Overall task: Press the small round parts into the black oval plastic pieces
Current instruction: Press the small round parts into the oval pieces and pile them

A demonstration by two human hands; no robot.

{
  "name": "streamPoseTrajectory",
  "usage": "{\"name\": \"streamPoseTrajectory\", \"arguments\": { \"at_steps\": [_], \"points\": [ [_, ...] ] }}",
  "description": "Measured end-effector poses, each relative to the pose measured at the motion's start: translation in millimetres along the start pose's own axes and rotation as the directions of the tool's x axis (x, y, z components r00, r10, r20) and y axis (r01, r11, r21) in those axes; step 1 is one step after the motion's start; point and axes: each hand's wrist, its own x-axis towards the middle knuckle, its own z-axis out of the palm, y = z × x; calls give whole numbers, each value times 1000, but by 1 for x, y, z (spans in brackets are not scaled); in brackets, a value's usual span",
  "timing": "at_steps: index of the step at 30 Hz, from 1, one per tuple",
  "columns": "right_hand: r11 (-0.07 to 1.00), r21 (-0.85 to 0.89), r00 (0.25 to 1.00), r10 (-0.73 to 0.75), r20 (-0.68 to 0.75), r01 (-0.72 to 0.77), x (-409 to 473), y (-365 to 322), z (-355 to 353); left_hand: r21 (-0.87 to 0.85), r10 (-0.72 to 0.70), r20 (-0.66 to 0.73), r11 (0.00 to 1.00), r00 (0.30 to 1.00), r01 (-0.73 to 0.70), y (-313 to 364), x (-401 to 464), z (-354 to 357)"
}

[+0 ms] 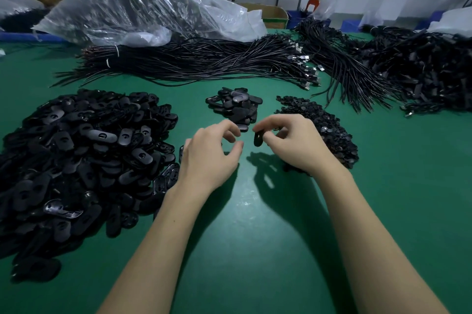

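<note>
Right hand [293,139] pinches black oval piece [258,137] on edge above green table [250,224]. Left hand [213,154] curled, contents indiscernible (round part possibly hidden). Risk: misaligned press, part slips into round-parts pile [329,129] beside right hand.

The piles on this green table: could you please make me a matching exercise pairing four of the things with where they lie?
Things:
1. big heap of black oval pieces
2. small pile of oval pieces
3. heap of small round parts
4. clear plastic bag

Places:
A. at the far side of the table, behind the cable bundles
B. by the right hand, partly under it
C. just beyond both hands, in the middle
D. to the left of the left hand

Pairs: 1-D, 2-C, 3-B, 4-A
</note>
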Motion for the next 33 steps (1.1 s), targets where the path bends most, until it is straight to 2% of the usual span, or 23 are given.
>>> {"name": "streamPoseTrajectory", "arguments": {
  "at_steps": [4,8,16,23,24,26,27,29,31,33],
  "points": [
    [964,243,995,103,19,-104,-10,6,2,-52,60,8,997,998,-59,0,-1,3],
    [897,411,987,133,92,-159,-13,8,3,-70,101,32,993,994,-99,-2,-2,6],
    [765,588,965,211,158,-263,-13,5,12,-119,150,58,983,987,-143,-6,-1,7],
    [844,443,950,230,211,-303,-12,7,-2,-25,154,34,988,987,-154,-6,-1,8],
    [887,363,957,242,159,-284,-11,7,-5,-14,153,31,988,988,-152,-6,-1,8],
    [968,59,968,245,-54,-242,-8,10,-11,-8,132,33,991,991,-131,-7,-1,8],
    [963,-102,960,234,-155,-251,-8,11,-16,-5,114,32,993,993,-114,-8,-1,8],
    [898,-298,938,263,-227,-324,-9,14,-23,7,86,25,996,996,-86,-9,0,9],
    [836,-379,917,349,-191,-397,-11,18,-27,2,73,17,997,997,-73,-10,0,9],
    [815,-375,897,405,-177,-442,-14,22,-26,3,71,10,998,997,-71,-11,1,10]
  ]
}}
